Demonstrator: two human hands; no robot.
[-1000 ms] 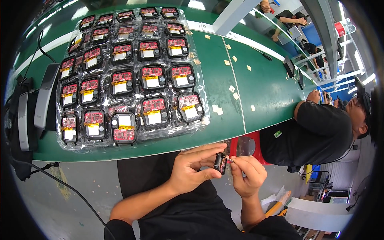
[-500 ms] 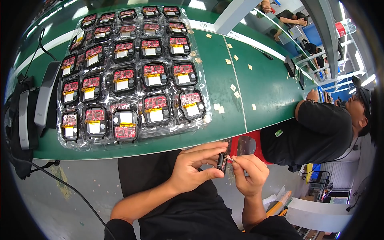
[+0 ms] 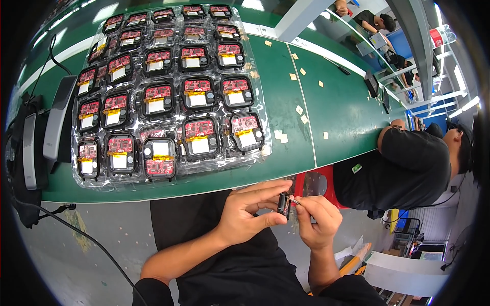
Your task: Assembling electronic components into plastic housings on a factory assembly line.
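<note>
In front of my body, just off the table's near edge, my left hand (image 3: pixel 245 213) grips a small black device case (image 3: pixel 283 203) between thumb and fingers. The case is turned almost edge-on, with its inner side toward the right. My right hand (image 3: pixel 320 223) pinches a thin metal tool (image 3: pixel 295 202), whose tip meets the case's open side; its exact kind is too small to tell. On the table at left, a clear plastic tray (image 3: pixel 266 149) carries rows of similar black cases (image 3: pixel 200 137) with red circuit boards, white rectangles and yellow tape.
Small pale squares (image 3: pixel 299 109) are scattered over the green table (image 3: pixel 270 66). Grey-and-black equipment (image 3: pixel 60 120) and cables stand at the left. A co-worker in black (image 3: pixel 408 168) sits at the right beside a red stool (image 3: pixel 332 186). A metal post (image 3: pixel 301 18) rises at the back.
My right hand and the tool have shifted very slightly at the case, and the tool's angle has changed a little. The co-worker's head has turned away. The left hand keeps its grip.
</note>
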